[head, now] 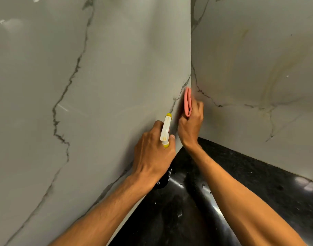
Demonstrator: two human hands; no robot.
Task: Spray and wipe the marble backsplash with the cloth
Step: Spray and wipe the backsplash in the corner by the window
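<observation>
marble backsplash (116, 68): two pale grey panels with dark veins, meeting at a vertical corner seam right of centre. It fills most of the view. The right panel also has faint yellowish veins.
countertop (249, 174): black, speckled and glossy. It runs along the foot of both panels at lower right and shows light reflections.
forearms (241, 201): both bare. They come in from the bottom edge and reach toward the corner.
left hand (152, 153): back of the hand faces the camera, low on the left panel and near the seam. The fingers are wrapped round the neck of the spray bottle and the thumb tip shows beside the trigger head.
right hand (191, 125): raised in the corner, just right of the left hand and apart from it. The fingers are curled and clasp the cloth from its right side.
spray bottle (165, 130): white trigger head with a yellow nozzle tip and yellow collar. The nozzle points up toward the left panel near the seam. The dark body shows below the left hand, partly hidden.
cloth (187, 102): pink, folded into a narrow pad and standing upright. It is right at the corner seam, lying against the left panel, with its top sticking out above the fingers.
</observation>
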